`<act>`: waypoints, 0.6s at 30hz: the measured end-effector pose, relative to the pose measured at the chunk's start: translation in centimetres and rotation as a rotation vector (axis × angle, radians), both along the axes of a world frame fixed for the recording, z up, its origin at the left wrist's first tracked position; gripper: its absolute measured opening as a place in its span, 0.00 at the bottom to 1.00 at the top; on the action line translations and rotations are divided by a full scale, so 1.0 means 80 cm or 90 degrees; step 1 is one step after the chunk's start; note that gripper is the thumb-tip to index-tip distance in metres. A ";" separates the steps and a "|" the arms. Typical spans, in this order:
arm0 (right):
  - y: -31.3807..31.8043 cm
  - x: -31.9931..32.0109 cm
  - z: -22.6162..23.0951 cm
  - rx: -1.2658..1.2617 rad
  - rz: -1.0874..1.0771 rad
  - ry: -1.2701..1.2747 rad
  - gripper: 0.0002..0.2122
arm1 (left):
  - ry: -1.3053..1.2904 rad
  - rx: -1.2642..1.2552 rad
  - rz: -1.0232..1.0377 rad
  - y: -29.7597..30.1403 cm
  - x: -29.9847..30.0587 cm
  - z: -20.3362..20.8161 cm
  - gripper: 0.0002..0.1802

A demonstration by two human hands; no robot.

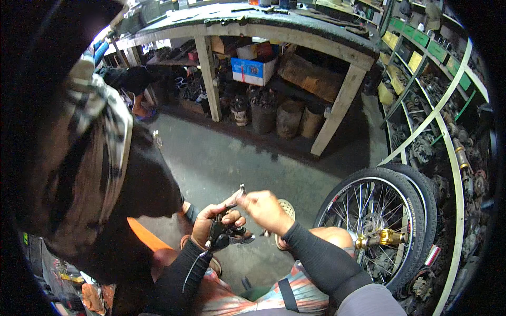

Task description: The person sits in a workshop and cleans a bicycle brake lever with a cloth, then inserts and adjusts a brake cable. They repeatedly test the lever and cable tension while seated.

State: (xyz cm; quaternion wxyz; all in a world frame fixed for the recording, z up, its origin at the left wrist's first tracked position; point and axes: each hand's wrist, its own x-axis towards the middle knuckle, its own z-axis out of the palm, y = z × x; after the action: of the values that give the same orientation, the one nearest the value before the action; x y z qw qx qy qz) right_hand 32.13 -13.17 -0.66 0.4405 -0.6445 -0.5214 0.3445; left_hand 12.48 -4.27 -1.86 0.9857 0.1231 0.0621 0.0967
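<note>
Near the bottom centre, my left hand (203, 227) is closed around a black mechanical part (219, 234), which has a pale thin cable (191, 271) trailing down past my wrist. Its exact kind is partly hidden by my fingers. My right hand (263, 209) is just above and to the right, slightly blurred, its fingers pinched on a slim tool over the part. A small silver end (242, 187) sticks up beyond the fingers; I cannot tell the tool's kind. Both forearms wear black sleeves.
Two bicycle wheels (337, 197) with a gold hub stand at my right, before shelves (440, 110) crowded with metal parts. Ahead is a workbench (337, 47) with buckets (290, 118) and a blue-and-white box (253, 71) beneath. A large dark draped form (142, 174) fills the left.
</note>
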 end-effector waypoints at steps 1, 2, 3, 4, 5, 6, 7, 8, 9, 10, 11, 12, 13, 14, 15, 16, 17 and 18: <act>0.006 0.004 0.002 0.006 -0.053 0.023 0.24 | -0.005 -0.020 0.005 -0.005 0.000 -0.002 0.35; 0.014 0.008 0.007 0.023 -0.109 0.042 0.24 | -0.015 -0.030 0.007 -0.002 0.003 0.001 0.34; 0.013 0.005 0.012 -0.028 -0.094 0.033 0.24 | -0.010 -0.015 0.018 -0.004 0.002 0.004 0.33; 0.005 -0.005 0.016 -0.025 -0.032 0.009 0.23 | -0.036 -0.022 0.011 -0.003 -0.001 -0.004 0.33; -0.006 -0.022 0.011 -0.024 -0.010 0.092 0.23 | -0.023 -0.022 0.004 -0.007 -0.004 -0.001 0.32; -0.011 -0.034 0.007 -0.024 0.013 0.175 0.22 | -0.009 -0.022 -0.003 -0.011 -0.007 0.003 0.31; -0.002 -0.027 0.004 0.077 -0.046 0.038 0.21 | -0.025 -0.058 0.009 -0.013 -0.007 0.005 0.25; 0.008 -0.005 0.003 0.012 -0.100 -0.007 0.22 | -0.065 -0.077 0.000 -0.008 -0.002 0.008 0.20; 0.013 0.001 0.010 0.027 -0.114 0.006 0.23 | -0.054 -0.075 0.006 -0.008 -0.002 0.013 0.19; 0.013 0.003 0.014 0.041 -0.129 0.019 0.23 | -0.043 -0.074 0.011 -0.009 -0.003 0.015 0.18; 0.010 -0.009 0.023 0.020 -0.090 -0.010 0.23 | -0.064 -0.079 0.020 -0.007 -0.009 0.008 0.20; 0.010 -0.026 0.005 0.097 -0.072 0.004 0.24 | -0.083 -0.086 0.025 -0.008 -0.009 0.005 0.21; 0.003 -0.025 -0.010 0.092 -0.049 0.031 0.24 | -0.059 -0.078 0.013 -0.004 -0.008 0.005 0.28; -0.001 -0.030 -0.007 0.083 -0.018 0.063 0.24 | -0.066 -0.081 0.018 -0.001 -0.010 0.005 0.30; 0.001 -0.020 -0.002 0.041 -0.069 0.044 0.24 | -0.073 -0.090 0.012 -0.002 -0.008 0.004 0.33; 0.010 -0.005 0.006 0.000 -0.120 0.025 0.25 | -0.080 -0.099 0.006 -0.004 -0.006 0.002 0.35; 0.020 0.007 0.011 0.044 -0.146 0.055 0.25 | -0.096 -0.097 -0.005 -0.001 -0.003 0.009 0.39; 0.017 0.006 0.012 0.025 -0.113 0.028 0.25 | -0.096 -0.096 0.002 -0.002 -0.005 0.007 0.39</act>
State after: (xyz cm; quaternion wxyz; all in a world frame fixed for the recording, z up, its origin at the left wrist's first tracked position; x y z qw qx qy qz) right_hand 32.64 -11.79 0.34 0.4930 -0.6718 -0.4591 0.3080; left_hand 12.07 -4.42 -1.31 0.9939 0.0408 -0.0049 0.1022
